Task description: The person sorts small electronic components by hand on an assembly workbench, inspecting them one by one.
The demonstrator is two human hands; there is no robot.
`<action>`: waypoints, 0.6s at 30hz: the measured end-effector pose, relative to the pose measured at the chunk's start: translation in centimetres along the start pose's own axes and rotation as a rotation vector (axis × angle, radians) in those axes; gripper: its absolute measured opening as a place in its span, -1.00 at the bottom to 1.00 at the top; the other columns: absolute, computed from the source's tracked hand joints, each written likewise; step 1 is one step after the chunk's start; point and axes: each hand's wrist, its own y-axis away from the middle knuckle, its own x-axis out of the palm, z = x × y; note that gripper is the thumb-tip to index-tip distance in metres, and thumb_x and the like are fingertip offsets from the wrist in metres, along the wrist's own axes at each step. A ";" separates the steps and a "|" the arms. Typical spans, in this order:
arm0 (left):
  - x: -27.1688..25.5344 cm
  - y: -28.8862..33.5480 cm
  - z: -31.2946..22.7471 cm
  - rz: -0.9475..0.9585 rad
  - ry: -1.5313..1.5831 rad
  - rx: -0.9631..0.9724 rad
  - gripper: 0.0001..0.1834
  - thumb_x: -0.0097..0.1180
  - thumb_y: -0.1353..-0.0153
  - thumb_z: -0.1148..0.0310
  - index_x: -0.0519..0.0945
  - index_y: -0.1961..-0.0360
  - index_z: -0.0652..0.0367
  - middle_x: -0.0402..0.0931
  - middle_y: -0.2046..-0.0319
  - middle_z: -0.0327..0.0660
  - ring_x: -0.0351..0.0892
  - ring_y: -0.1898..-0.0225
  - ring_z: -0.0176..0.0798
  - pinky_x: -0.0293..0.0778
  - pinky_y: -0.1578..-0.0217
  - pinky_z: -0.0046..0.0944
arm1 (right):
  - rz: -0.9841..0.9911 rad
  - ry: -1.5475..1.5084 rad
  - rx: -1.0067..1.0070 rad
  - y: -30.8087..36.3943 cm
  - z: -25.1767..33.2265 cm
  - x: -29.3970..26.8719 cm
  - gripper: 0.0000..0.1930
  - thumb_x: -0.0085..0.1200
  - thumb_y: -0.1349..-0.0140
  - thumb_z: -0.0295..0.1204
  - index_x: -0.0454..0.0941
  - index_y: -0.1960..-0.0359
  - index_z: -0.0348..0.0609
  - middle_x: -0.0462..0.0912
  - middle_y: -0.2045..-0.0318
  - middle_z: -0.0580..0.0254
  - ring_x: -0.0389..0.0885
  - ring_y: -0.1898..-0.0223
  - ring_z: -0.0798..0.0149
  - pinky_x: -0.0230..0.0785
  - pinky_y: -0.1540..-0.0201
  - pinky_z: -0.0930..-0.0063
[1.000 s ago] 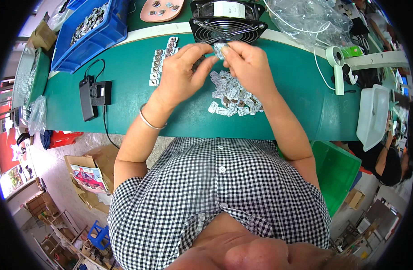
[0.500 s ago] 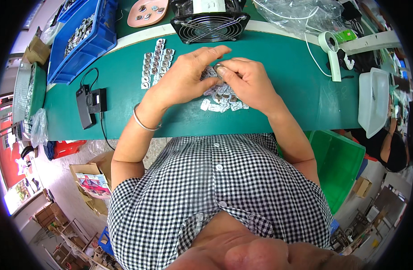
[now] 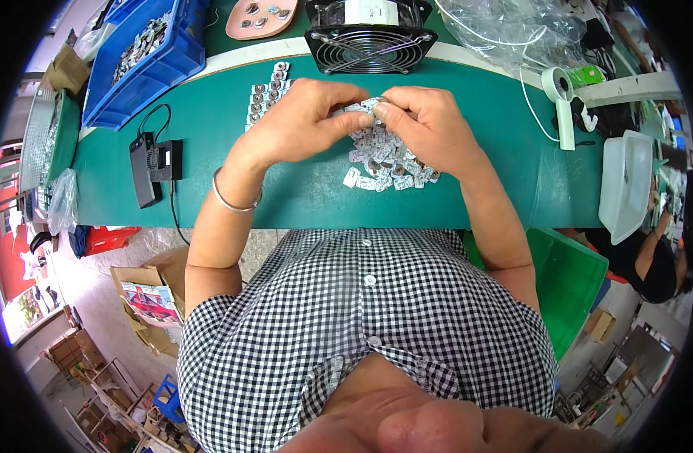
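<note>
Over the heap (image 3: 382, 160), the right hand (image 3: 431, 127) pinches a small white piece (image 3: 372, 101) between thumb and forefinger, its long axis and pointing too covered to tell; the left hand (image 3: 302, 117) curves alongside, its fingers' grip unclear

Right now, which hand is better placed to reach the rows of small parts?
Probably the left hand: it is beside the rows; the right hand is farther, near the loose pile.

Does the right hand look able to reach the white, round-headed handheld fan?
Probably yes: only a thin white cord crosses the green tabletop between the right hand and the fan, though that hand pinches a small pale piece.
</note>
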 end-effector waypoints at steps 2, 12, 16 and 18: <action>-0.6 0.3 0.3 0.065 0.062 -0.028 -0.69 0.20 -0.27 0.29 0.59 0.17 0.38 0.56 0.51 -0.20 0.57 0.46 -0.43 0.45 0.47 -0.41 | -0.012 -0.010 -0.058 -0.1 -0.1 0.2 -0.77 0.11 -0.24 -0.38 0.54 0.49 -0.32 0.48 0.65 0.13 0.36 0.66 0.31 0.22 0.57 0.36; -0.5 1.0 3.1 -0.089 0.306 0.169 -0.79 0.07 -0.35 0.37 0.61 0.20 0.33 0.54 0.49 -0.24 0.54 0.49 -0.44 0.46 0.46 -0.40 | 0.072 -0.277 0.131 -1.3 -0.4 0.8 -0.72 0.05 -0.31 -0.36 0.51 0.50 -0.31 0.48 0.67 0.28 0.38 0.69 0.47 0.27 0.60 0.50; 0.3 0.5 2.6 -0.437 -0.093 0.194 -0.69 0.17 -0.23 0.50 0.58 -0.02 0.14 0.57 0.47 -0.21 0.51 0.51 -0.39 0.45 0.47 -0.38 | 0.003 -0.174 0.154 -2.1 0.2 1.1 -0.72 0.03 -0.30 -0.37 0.46 0.52 -0.33 0.47 0.69 0.17 0.39 0.69 0.36 0.27 0.57 0.40; 0.7 0.4 3.0 -0.485 -0.202 0.287 -0.66 0.20 -0.19 0.52 0.59 -0.01 0.12 0.57 0.47 -0.19 0.51 0.53 -0.35 0.45 0.48 -0.36 | -0.078 -0.065 -0.012 -2.4 -0.5 1.6 -0.73 0.02 -0.29 -0.39 0.43 0.51 -0.36 0.45 0.68 0.03 0.39 0.67 0.20 0.26 0.53 0.29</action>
